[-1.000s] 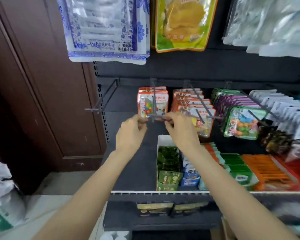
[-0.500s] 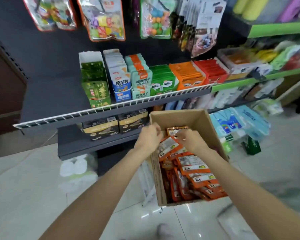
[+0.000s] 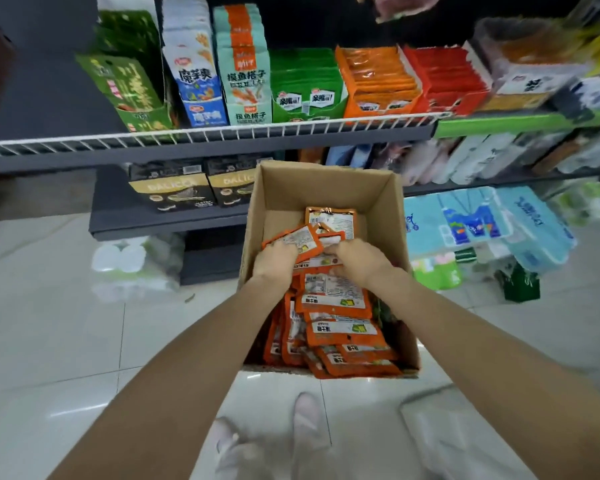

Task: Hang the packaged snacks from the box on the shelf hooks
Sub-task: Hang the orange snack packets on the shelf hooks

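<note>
Orange snack packets, both hands in the cardboard box [image 3: 378,199]

Left hand [image 3: 278,259] has its fingers curled onto one orange packet [image 3: 297,240], which tilts up toward 1 o'clock with its long axis running roughly 8 to 2. Right hand [image 3: 359,261] sits just beside it at 3 o'clock, fingers bent down into the pile [image 3: 336,320]; can't tell whether it's actually got hold of a packet or is just pressing on them. Another packet [image 3: 331,220] lies flat at 12 o'clock from both hands, touching the lifted one. Count-wise: one box, two hands, and a pile too overlapped to count, easily a dozen or more. Left hand looks nearer to having one free. Hooks aren't in view; only the wire-fronted shelf [image 3: 205,136] at 12 o'clock above the box, so I'd guess the packet has to go up and away.
</note>
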A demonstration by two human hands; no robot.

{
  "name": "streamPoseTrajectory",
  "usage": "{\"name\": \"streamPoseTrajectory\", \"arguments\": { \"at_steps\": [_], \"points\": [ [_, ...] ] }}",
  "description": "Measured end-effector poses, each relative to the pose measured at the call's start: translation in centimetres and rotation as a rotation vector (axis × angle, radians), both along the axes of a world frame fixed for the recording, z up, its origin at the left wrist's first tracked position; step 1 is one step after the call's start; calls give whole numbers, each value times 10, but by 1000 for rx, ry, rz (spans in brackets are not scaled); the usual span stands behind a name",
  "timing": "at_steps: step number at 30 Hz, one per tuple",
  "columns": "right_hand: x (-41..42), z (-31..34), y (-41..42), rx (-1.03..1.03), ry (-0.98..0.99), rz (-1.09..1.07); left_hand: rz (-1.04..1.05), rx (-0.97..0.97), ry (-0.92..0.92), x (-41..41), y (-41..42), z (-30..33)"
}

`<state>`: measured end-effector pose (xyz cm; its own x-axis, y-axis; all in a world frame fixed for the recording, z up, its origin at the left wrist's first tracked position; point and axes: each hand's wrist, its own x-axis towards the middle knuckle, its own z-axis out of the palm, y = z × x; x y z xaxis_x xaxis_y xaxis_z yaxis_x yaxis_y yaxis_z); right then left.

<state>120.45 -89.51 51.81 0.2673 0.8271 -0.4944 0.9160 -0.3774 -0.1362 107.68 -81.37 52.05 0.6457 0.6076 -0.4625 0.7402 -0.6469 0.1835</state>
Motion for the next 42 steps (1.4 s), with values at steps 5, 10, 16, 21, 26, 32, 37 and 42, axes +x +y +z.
{"name": "streamPoseTrajectory", "arguments": {
  "at_steps": [5, 10, 16, 21, 26, 32, 37, 42],
  "points": [
    [4, -5, 5, 84, 83, -20, 15, 188, 0, 5, 0, 16],
    [10, 5, 7, 251, 161, -14, 238, 225, -318, -15, 11, 41],
    [18, 45, 17, 578, 39, -87, 408, 215, -692, -37, 38, 78],
    [20, 101, 30, 739, 353, -104, 490, 309, -791, -53, 51, 119],
    [-7, 164, 57, 904, 471, -89, 571, 388, -923, -82, 68, 175],
    [-57, 221, 115, 1073, 501, -80, 672, 546, -1024, -141, 112, 228],
    [-109, 255, 185, 1159, 514, -64, 697, 710, -961, -194, 167, 264],
    [-155, 269, 270, 1209, 560, -189, 601, 778, -845, -233, 231, 283]
  ]
}}
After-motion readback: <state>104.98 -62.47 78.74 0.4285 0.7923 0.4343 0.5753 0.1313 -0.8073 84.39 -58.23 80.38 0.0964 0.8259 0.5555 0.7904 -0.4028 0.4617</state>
